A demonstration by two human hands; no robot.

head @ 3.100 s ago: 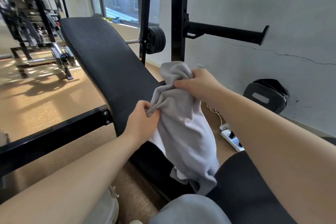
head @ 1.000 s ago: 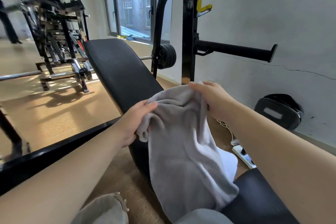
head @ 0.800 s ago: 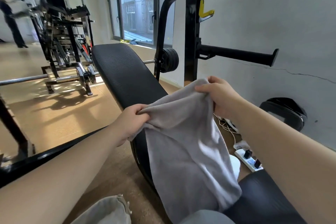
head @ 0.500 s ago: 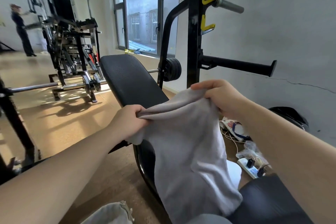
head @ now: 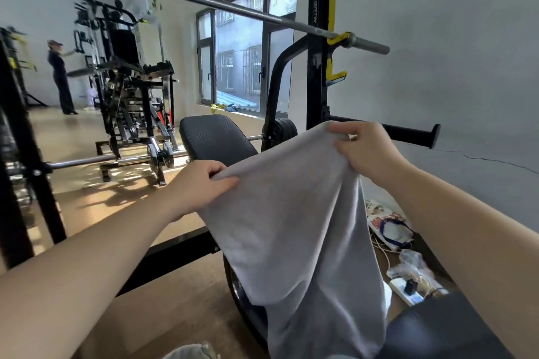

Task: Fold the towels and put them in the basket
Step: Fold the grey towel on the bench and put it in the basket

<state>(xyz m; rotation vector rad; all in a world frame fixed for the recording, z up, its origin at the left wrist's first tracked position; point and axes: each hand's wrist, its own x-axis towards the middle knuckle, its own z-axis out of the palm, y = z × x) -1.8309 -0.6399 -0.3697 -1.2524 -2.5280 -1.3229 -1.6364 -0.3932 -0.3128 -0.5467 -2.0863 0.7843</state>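
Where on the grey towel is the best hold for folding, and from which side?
On the towel, the two ends of the top edge, pinched from above, where the left hand and right hand grip now. It hangs free below that edge, so its weight likely flattens it; its right side hangs bunched.

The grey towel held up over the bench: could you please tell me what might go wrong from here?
1. The left hand and right hand grip only the top edge of the grey towel; a slip could drop a corner.
2. Its lower end hangs close to the power strip, so it may drag over it.
3. No basket is in view, so placing it may mean searching.
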